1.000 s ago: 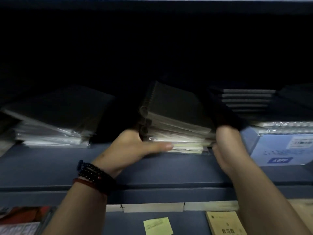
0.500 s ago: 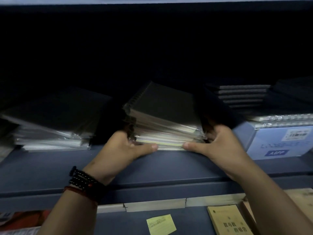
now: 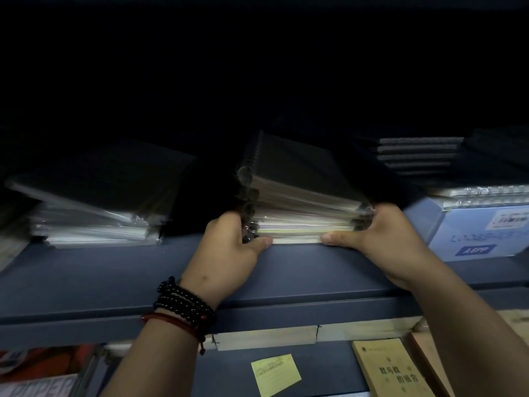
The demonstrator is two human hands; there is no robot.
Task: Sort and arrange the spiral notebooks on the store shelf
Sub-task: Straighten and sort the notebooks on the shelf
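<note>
Now | left hand [image 3: 229, 247] grips notebook stack [image 3: 300, 202] spiral side | right hand [image 3: 380, 239] grips opposite side

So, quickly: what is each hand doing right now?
Left hand: grips the middle stack of spiral notebooks, left side.
Right hand: grips the same stack, right side.

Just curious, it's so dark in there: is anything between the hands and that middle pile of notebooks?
Nothing visible. The left hand grips the middle pile at its spiral side, the right hand at the other side. The wrapped pile on the left and the blue box on the right stand apart.
</note>
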